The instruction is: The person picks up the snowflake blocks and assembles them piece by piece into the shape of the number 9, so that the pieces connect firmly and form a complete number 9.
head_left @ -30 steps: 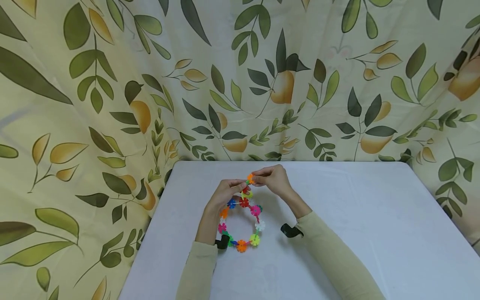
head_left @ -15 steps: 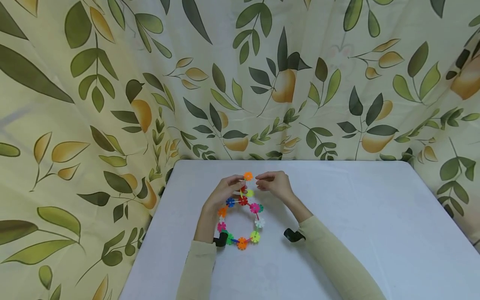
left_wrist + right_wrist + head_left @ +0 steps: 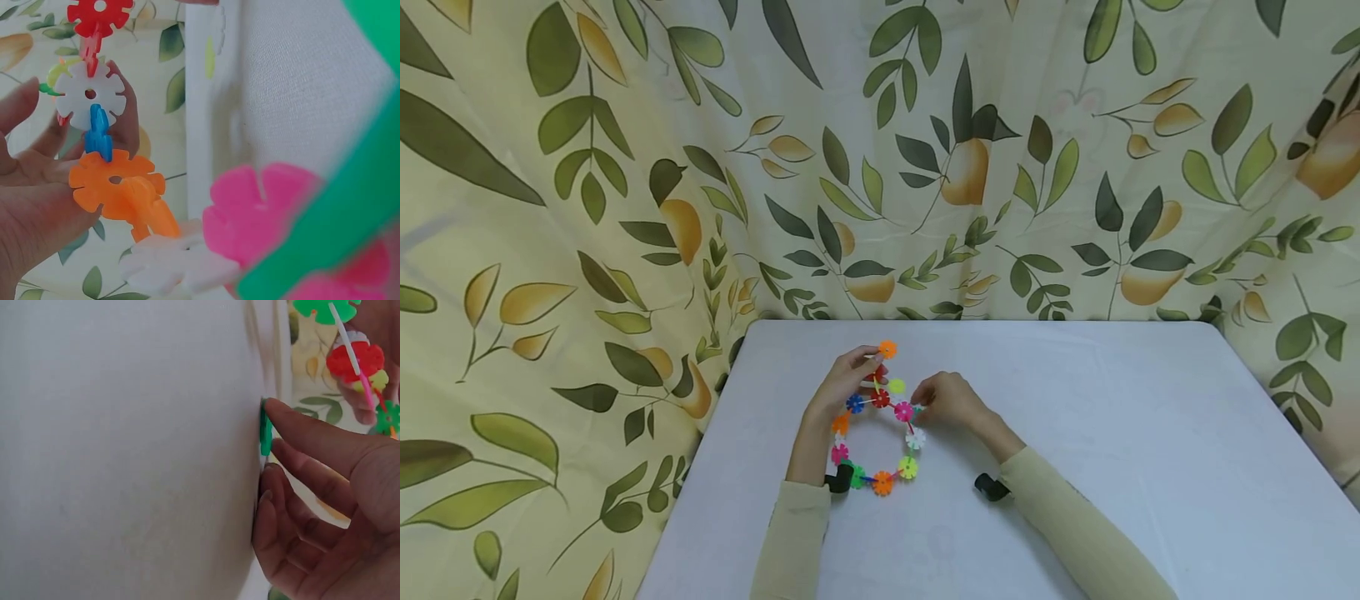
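Observation:
In the head view, my left hand point(image 3: 842, 379) holds the upper end of a chain of notched plastic flower discs, with an orange disc point(image 3: 888, 349) sticking up past its fingertips. Below it the chain forms a ring, including a red disc point(image 3: 880, 398), a blue disc point(image 3: 854, 404), a pink disc point(image 3: 903, 412) and an orange disc point(image 3: 883, 483). My right hand point(image 3: 953, 400) is low over the table, just right of the ring. The right wrist view shows its thumb and finger pinching a loose green disc point(image 3: 265, 428), seen edge-on against the tabletop.
A yellow-green disc point(image 3: 897, 386) lies beside the chain's top, near the left hand. The white table point(image 3: 1075, 467) extends widely to the right. A leaf-patterned curtain point(image 3: 970, 167) hangs behind and at the left. Each wrist carries a black camera point(image 3: 992, 487).
My right hand has let go of the orange disc at the chain's top and moved down to the green disc on the table. The left hand has shifted slightly left with the chain.

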### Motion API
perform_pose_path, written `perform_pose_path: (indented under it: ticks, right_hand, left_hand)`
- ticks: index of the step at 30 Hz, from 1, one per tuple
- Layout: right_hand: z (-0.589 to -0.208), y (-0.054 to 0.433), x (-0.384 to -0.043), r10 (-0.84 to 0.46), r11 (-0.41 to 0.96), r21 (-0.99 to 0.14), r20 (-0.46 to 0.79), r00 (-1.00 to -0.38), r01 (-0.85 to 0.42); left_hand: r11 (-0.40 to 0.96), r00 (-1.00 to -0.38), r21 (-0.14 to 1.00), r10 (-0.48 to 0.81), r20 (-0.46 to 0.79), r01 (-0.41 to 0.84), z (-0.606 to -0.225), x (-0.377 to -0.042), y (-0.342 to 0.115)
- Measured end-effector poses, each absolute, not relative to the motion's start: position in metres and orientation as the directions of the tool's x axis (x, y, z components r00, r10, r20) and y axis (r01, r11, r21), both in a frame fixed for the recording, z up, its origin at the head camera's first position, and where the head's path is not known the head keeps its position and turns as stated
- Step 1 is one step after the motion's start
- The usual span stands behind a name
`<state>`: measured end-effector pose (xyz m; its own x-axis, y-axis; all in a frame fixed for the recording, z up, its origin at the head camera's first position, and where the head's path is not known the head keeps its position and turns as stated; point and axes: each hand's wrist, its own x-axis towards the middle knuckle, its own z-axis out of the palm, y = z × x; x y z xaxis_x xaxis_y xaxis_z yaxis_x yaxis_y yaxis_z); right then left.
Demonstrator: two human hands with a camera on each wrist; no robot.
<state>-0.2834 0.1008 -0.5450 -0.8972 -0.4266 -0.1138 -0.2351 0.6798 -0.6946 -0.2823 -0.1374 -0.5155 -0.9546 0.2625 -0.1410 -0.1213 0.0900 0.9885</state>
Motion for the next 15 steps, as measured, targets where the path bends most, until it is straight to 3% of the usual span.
perform_pose_path:
  ticks: [9,15]
  right_hand:
    - [-0.547,0.103,-0.282,-0.433,0.631,-0.736,-0.073,-0.898,-0.245]
    - [-0.539,0.109,-0.286,-0.353,0.553,-0.805,0.010,-0.936,-0.217]
  left_hand:
    - [0.085,-0.955,0.989,0.263,-0.141,-0.123,-0.516,-0.283,-0.137]
    - [0.078,-0.955,0.991,0.269,-0.123,-0.106,-0.513,-0.284,-0.134]
